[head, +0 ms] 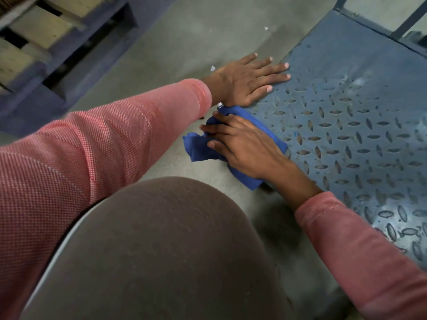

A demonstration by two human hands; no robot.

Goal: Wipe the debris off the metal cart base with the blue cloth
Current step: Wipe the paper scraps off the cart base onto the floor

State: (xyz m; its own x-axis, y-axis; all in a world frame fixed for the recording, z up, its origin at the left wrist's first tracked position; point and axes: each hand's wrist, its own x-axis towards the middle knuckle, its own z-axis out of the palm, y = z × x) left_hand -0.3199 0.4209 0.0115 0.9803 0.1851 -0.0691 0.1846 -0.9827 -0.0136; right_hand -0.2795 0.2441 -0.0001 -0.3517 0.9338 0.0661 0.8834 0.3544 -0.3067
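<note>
While pressing blue cloth (198, 147) at metal cart base (358, 135) edge
Flattened under straight-fingered right hand (245, 144); spread left hand (249, 82) just beyond.

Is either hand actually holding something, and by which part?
Nothing is gripped. The right hand presses on the middle of the bunched blue cloth at the edge of the metal cart base; the left hand rests flat on it.

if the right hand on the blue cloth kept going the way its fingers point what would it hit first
Likely the pink knit sleeve of the left forearm, which crosses beyond the right hand and blue cloth, off the edge of the blue metal cart base. Depth is unclear; it might pass underneath.
</note>
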